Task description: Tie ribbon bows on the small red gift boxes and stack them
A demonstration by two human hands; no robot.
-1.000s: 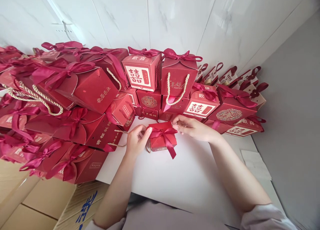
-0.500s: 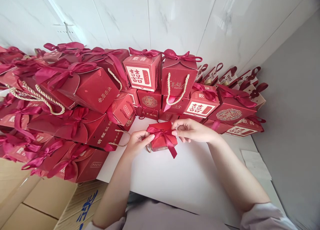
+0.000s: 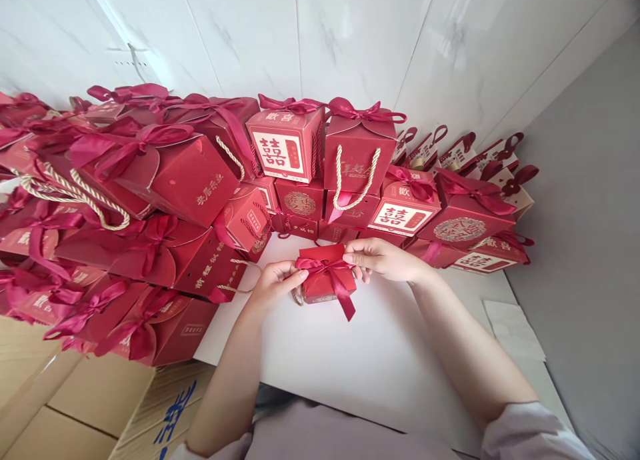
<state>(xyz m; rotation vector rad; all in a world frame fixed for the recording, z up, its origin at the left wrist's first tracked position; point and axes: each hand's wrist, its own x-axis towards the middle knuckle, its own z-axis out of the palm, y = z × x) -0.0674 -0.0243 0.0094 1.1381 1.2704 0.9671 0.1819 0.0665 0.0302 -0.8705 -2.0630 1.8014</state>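
A small red gift box (image 3: 325, 288) stands on the white table in front of me, with a crimson ribbon (image 3: 334, 273) tied across its top and one tail hanging down the front. At the box's left side, my left hand (image 3: 276, 279) pinches the ribbon's left loop between thumb and fingers. My right hand (image 3: 377, 259) is closed at the upper right of the box, thumb and forefinger pinching the ribbon there. Part of a twisted cord handle (image 3: 299, 296) shows at the left of the box, below my left fingers.
Stacked red gift boxes (image 3: 195, 173) with ribbons and cord handles rise to the left and along the back. Paler boxes (image 3: 455, 155) stand at the back right. Cardboard boxes (image 3: 100, 393) lie lower left. A white paper (image 3: 513, 327) rests on the white table (image 3: 360, 360), right.
My right hand has shifted slightly up and left, toward the box's top. The gift box has tilted or shifted a little, and the ribbon's tail hangs slightly lower. My left hand stays nearly in place.
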